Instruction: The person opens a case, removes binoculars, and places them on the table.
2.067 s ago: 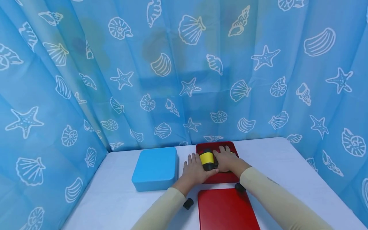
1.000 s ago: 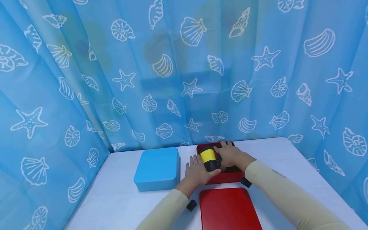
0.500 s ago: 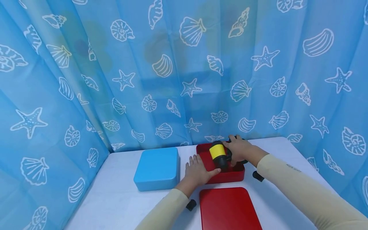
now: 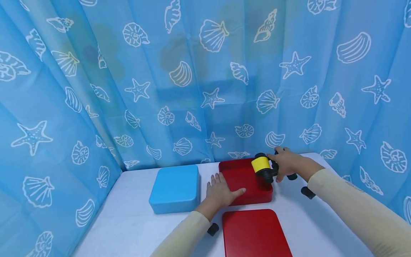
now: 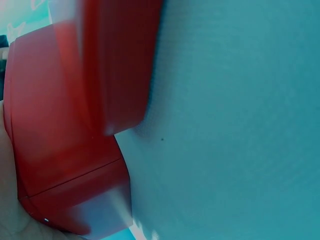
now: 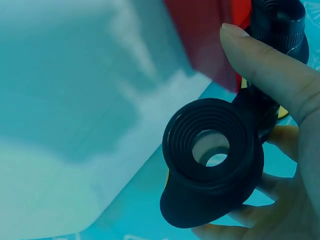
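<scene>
My right hand holds a pair of black and yellow binoculars above the right side of an open red box. Up close in the right wrist view, the thumb and curled fingers grip the binoculars around the middle, with an eyecup facing the camera. My left hand rests on the left side of the red box, its fingers straight and its thumb reaching along the front. In the left wrist view, part of that hand lies against red surfaces.
A red lid lies flat in front of the red box. To the left stands a closed blue box. A blue shell-patterned curtain hangs behind the white-covered table.
My right hand has lifted the binoculars out of the red box and moved them right, baring the box's inside. The left hand stays on the box.
</scene>
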`<action>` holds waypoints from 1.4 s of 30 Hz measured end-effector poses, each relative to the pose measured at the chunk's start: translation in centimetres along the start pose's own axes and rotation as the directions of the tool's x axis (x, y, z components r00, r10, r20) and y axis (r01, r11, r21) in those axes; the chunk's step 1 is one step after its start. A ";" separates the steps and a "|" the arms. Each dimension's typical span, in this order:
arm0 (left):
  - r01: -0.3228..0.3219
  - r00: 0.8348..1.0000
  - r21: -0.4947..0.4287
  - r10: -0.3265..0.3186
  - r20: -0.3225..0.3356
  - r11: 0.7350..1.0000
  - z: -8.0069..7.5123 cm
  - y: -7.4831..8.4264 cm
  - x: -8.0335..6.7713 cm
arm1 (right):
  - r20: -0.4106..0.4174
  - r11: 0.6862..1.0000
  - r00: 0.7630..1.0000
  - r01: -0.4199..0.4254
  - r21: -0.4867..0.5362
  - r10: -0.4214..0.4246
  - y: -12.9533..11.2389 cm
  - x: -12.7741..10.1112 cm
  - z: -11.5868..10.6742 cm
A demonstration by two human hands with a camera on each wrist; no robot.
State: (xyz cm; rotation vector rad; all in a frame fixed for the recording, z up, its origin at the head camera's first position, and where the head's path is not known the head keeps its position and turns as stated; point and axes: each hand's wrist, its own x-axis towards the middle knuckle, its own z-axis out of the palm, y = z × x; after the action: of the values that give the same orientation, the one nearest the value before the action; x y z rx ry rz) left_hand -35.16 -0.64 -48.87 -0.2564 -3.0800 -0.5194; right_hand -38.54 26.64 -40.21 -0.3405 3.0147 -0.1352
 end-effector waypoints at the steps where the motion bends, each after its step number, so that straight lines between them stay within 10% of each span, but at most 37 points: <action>1: 0.000 1.000 -0.001 0.000 0.000 1.000 0.0 0.0 -0.1 | 0.001 1.000 1.000 0.001 0.005 -0.001 0.4 -0.2 0.1; 18: -0.019 1.000 0.000 0.019 -0.021 1.000 -0.3 0.0 -0.4 | 0.055 0.992 0.995 -0.088 0.087 0.083 7.9 -1.6 2.7; 42: -0.020 0.999 -0.017 0.019 -0.033 1.000 0.3 -0.3 0.0 | 0.047 0.987 0.993 -0.114 0.111 0.110 10.2 -0.7 6.4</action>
State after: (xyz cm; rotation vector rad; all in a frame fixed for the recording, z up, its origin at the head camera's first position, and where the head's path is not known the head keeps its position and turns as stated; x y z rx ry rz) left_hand -35.16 -0.78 -49.29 -0.2750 -3.0394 -0.5449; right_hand -39.30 36.19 -47.49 -0.1610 2.9613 -0.2850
